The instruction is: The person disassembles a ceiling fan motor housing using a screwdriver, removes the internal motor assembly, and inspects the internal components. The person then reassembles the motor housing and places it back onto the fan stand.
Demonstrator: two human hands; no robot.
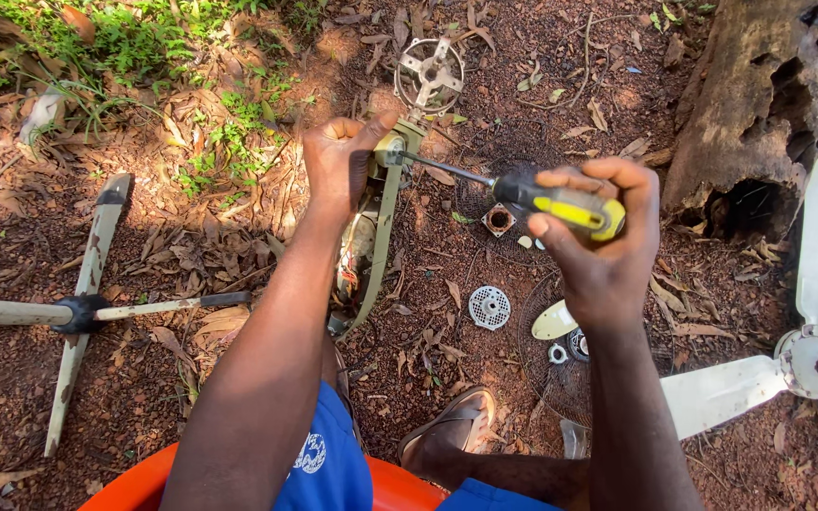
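My left hand (338, 161) gripped the fan motor assy (376, 213), fingers shut round it; right hand (594, 237) closed tight on yellow screwdriver (546, 201), tip at the bracket.

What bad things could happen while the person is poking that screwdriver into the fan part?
The screwdriver tip might slip off the fan body and jab the left hand gripping it. Small loose parts lie on leaf-covered dirt and could easily get lost.

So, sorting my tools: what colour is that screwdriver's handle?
Yellow and black, on the screwdriver in the right hand; head view.
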